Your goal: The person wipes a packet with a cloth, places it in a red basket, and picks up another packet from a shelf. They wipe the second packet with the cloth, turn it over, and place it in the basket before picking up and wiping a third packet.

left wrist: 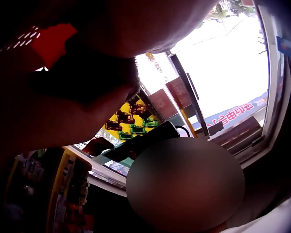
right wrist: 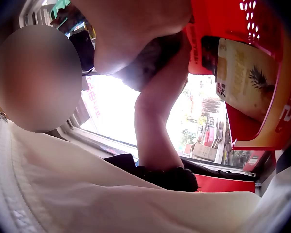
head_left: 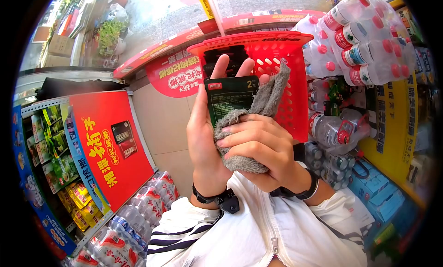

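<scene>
In the head view my left hand point(head_left: 203, 138) holds up a dark green packet point(head_left: 230, 98) with a red label and a "2" at its top corner. The packet lies against the palm, thumb along its left edge and fingertips showing above it. My right hand point(head_left: 263, 147) grips a grey cloth point(head_left: 240, 162), bunched under curled fingers, and presses it on the packet's lower part. One end of the cloth sticks up on the right. Behind the hands is a red perforated basket point(head_left: 293, 108) with dark packets point(head_left: 226, 57) inside. Both wrist views show the hands dark and close.
Shrink-wrapped water bottles point(head_left: 364, 45) are stacked right of the basket. A red display board point(head_left: 108, 147) and a rack of snack packets point(head_left: 53, 149) stand on the left, bottle packs point(head_left: 115, 248) below them. The right wrist view shows a pineapple-printed packet point(right wrist: 247, 73) in the basket.
</scene>
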Motion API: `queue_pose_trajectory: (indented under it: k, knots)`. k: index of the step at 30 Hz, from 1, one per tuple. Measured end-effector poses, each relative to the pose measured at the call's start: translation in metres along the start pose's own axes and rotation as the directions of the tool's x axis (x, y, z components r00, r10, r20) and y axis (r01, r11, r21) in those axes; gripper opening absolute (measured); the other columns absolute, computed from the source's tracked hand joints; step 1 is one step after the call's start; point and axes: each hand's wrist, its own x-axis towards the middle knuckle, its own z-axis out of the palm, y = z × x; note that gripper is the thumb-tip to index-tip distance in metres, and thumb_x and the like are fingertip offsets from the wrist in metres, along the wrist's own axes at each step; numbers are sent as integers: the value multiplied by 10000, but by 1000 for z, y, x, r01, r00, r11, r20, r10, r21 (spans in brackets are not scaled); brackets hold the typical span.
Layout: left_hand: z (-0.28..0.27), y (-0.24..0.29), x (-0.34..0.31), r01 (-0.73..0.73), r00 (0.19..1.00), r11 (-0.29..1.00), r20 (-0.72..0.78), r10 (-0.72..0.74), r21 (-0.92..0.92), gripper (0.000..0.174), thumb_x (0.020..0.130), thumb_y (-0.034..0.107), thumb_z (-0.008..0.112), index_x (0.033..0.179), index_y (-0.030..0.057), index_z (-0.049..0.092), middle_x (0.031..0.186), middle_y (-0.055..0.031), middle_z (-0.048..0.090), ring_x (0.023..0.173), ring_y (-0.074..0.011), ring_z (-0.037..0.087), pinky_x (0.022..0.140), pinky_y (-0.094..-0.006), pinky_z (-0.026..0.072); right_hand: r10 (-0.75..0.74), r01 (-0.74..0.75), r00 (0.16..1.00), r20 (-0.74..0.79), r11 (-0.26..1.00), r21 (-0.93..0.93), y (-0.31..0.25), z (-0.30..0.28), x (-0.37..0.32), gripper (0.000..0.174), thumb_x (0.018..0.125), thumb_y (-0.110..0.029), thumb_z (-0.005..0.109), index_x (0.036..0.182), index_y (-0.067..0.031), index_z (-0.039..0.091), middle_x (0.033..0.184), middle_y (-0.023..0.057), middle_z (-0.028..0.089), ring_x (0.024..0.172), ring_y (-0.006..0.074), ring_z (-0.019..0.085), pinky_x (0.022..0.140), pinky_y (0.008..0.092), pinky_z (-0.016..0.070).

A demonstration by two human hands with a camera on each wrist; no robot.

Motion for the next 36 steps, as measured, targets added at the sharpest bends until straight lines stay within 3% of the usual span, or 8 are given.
queue_pose_trajectory:
  k: [13, 17, 19, 21, 23, 28, 35, 36]
  knots:
    - [-6, 6, 4, -36, 999, 999, -13, 36, -11, 500, 1057, 379, 258, 1482, 118, 295, 1503, -184, 352, 1339, -400, 402, 1094, -472, 386, 168, -245, 954, 250, 914, 323, 5, -40, -10, 172, 696, -190, 650, 740, -26, 622, 667, 88, 559, 602, 276, 548, 588, 366, 423]
    - [1, 5, 3, -42, 997, 996, 66, 37, 76, 529, 1054, 398, 255, 1490, 99, 272, 1516, -192, 330, 1353, -398, 387, 1088, -473, 389, 347, -192, 907, -239, 846, 498, -5, -58, 1, 211, 867, -225, 546, 796, -26, 538, 777, 109, 610, 750, 225, 590, 707, 344, 478]
    - [6, -3, 2, 24, 998, 1000, 53, -25, 16, 554, 1050, 416, 249, 1497, 88, 257, 1511, -200, 336, 1358, -394, 382, 1105, -476, 365, 224, -45, 883, -412, 915, 401, -5, -42, 14, 198, 925, -219, 534, 853, -36, 545, 917, 140, 635, 872, 265, 622, 897, 413, 485]
    - [11, -10, -1, 25, 992, 1000, 123, -25, 9, 571, 1046, 421, 241, 1495, 69, 266, 1484, -209, 379, 1329, -382, 410, 1105, -436, 355, -13, 16, 994, -110, 1000, 23, -2, -36, 19, 144, 851, -167, 617, 906, -36, 590, 979, 129, 649, 940, 298, 640, 917, 438, 477]
    - [20, -10, -8, -36, 999, 999, 40, 35, 13, 508, 1048, 364, 253, 1486, 114, 317, 1498, -194, 367, 1318, -430, 406, 1110, -477, 340, -59, 60, 998, 23, 996, -61, -10, -12, 11, 220, 750, -143, 680, 932, -41, 610, 972, 114, 655, 968, 318, 647, 920, 454, 472]
    - [13, -5, -9, -59, 998, 993, 21, 57, 103, 480, 1050, 347, 237, 1477, 157, 345, 1480, -193, 391, 1301, -424, 426, 1089, -534, 348, 3, -10, 999, 38, 979, 205, -7, -10, 6, 238, 695, -152, 702, 877, -41, 596, 892, 101, 639, 867, 315, 643, 860, 452, 490]
    - [15, -12, -4, 44, 997, 992, 61, -37, -117, 526, 1026, 333, 354, 1479, 74, 291, 1468, -219, 394, 1309, -397, 439, 1096, -483, 370, 59, -90, 993, 105, 942, 322, -7, -23, -4, 206, 597, -135, 671, 757, -30, 595, 763, 102, 601, 713, 305, 611, 684, 412, 507]
    - [19, -13, -4, 13, 1000, 1000, 16, -13, 17, 531, 1017, 308, 392, 1483, 77, 284, 1469, -213, 396, 1316, -394, 434, 1099, -482, 367, 94, -137, 987, 132, 923, 360, -8, -26, -5, 191, 572, -129, 658, 722, -31, 593, 716, 100, 585, 675, 303, 605, 646, 399, 500]
